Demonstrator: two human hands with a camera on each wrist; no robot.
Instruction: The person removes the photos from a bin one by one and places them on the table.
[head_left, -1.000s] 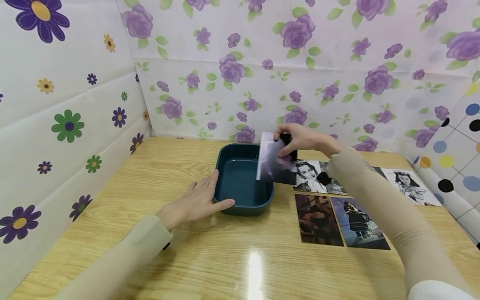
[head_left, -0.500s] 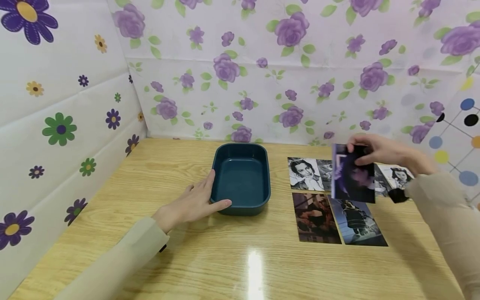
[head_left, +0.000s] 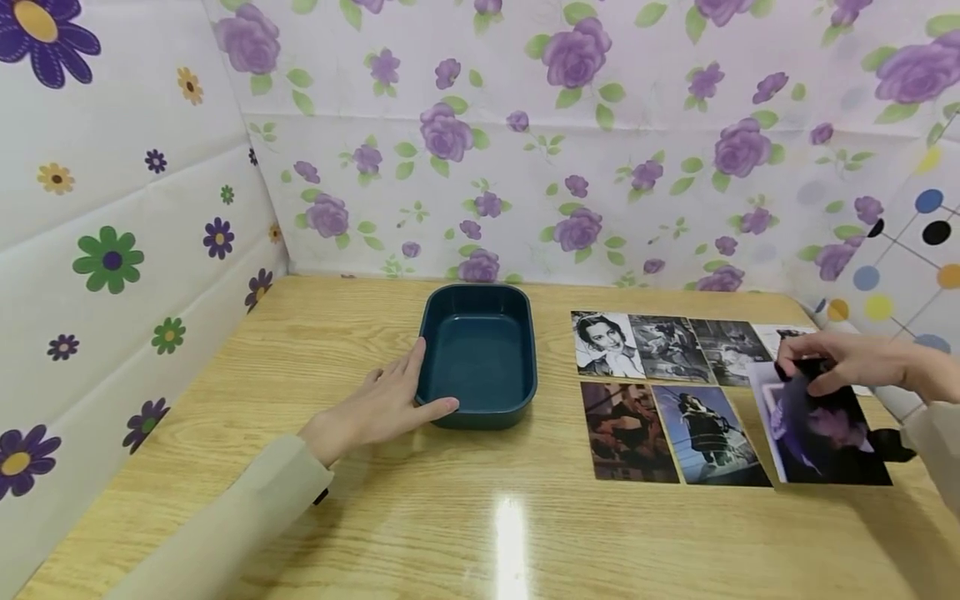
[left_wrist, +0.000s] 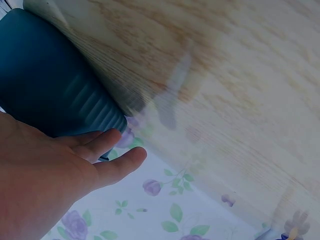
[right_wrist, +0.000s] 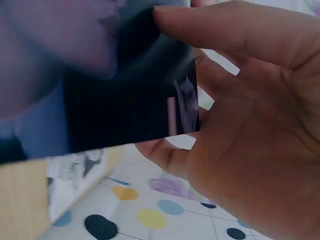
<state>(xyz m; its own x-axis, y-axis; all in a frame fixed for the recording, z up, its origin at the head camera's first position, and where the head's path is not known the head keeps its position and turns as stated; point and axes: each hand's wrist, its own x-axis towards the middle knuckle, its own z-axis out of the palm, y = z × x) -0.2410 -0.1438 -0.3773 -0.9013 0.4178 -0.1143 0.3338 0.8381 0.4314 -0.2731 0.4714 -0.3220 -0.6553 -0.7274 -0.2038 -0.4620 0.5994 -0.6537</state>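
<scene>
My right hand (head_left: 855,367) pinches a dark purple photo card (head_left: 817,433) between thumb and fingers, above the right end of the front row. In the right wrist view the thumb lies on the face of the card (right_wrist: 125,95). At the left side of a dark teal rectangular tub (head_left: 476,417), my left hand (head_left: 367,412) rests with straight fingers along the wall and the thumb by the front rim. The left wrist view has the left hand (left_wrist: 65,170) against the tub's ribbed outer wall (left_wrist: 55,75).
Behind lies a row of black-and-white photo cards (head_left: 667,348), the rightmost partly hidden by my right hand. In front of them lie a reddish-brown card (head_left: 628,433) and a blue card (head_left: 711,437). Flower-print sheets (head_left: 450,167) stand behind the wooden table (head_left: 420,517).
My right hand has carried the purple card from beside the tub, over the laid cards, to the right and lower toward the table. The left hand has stayed at the tub.
</scene>
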